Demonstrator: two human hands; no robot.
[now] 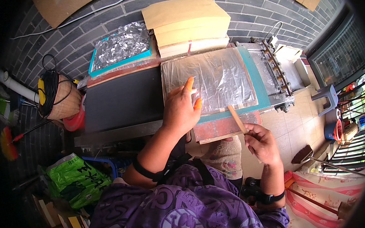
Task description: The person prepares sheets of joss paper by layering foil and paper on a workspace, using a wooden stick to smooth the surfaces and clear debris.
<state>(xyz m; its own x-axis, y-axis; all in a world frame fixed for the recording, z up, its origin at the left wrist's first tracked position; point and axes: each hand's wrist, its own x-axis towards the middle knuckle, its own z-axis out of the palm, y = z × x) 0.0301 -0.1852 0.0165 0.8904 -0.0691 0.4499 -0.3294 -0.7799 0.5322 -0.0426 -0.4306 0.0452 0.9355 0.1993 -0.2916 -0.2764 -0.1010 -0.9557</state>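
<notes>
A wrinkled silver foil sheet [208,77] lies on a stack of square brown-edged sheets in front of me. Over its left side is my left hand [181,109], with orange finger covers on the thumb and one fingertip. Those two digits are spread apart, and nothing is visibly held; I cannot tell whether the hand touches the foil. My right hand [261,144] grips a flat wooden stick [237,119] below the stack's front edge. The stick's far tip meets the near edge of the foil. Beneath the stack is a ribbed teal mat [255,77].
Behind the stack stands a tall pile of yellowish paper [194,25]. A teal tray [122,62] of crumpled foil pieces sits back left, beyond a black flat surface [123,98]. Metal rollers [278,70] are at right. A red-brown board [216,130] juts towards me.
</notes>
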